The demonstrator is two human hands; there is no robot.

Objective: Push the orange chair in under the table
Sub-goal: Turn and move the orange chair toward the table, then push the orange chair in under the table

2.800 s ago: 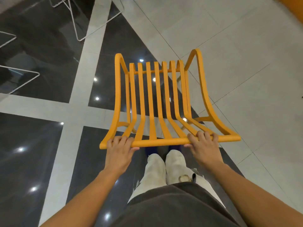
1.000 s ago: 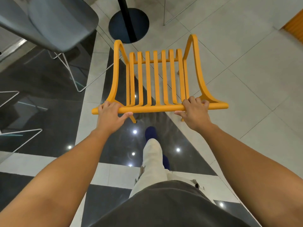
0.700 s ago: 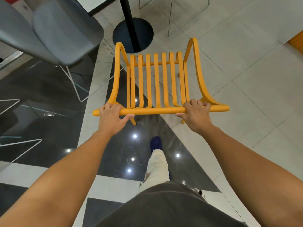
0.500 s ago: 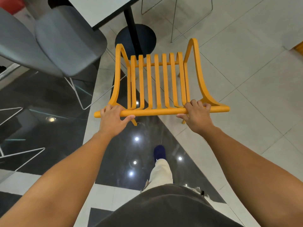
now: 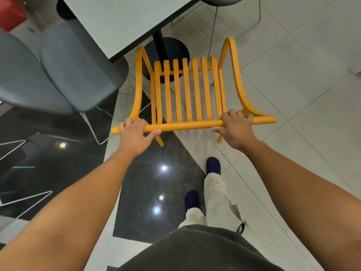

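Observation:
The orange chair (image 5: 187, 90) has a slatted seat and back and stands in front of me, seen from above. My left hand (image 5: 134, 134) grips the left part of its top rail, and my right hand (image 5: 235, 127) grips the right part. The pale table top (image 5: 121, 18) fills the upper left, with a corner just above the chair's front left edge. Its black post and round base (image 5: 170, 49) stand right behind the chair's seat front.
A grey chair (image 5: 64, 67) with white wire legs stands at the left, close to the orange chair. Another chair's wire legs (image 5: 214, 26) show beyond the table at the upper right. A red block (image 5: 9, 12) sits at the top left. Light floor tiles spread to the right.
I have walked forward with the chair held by its top rail. The table top, its base and the grey chair have come into view and closer. Both hands keep their grip.

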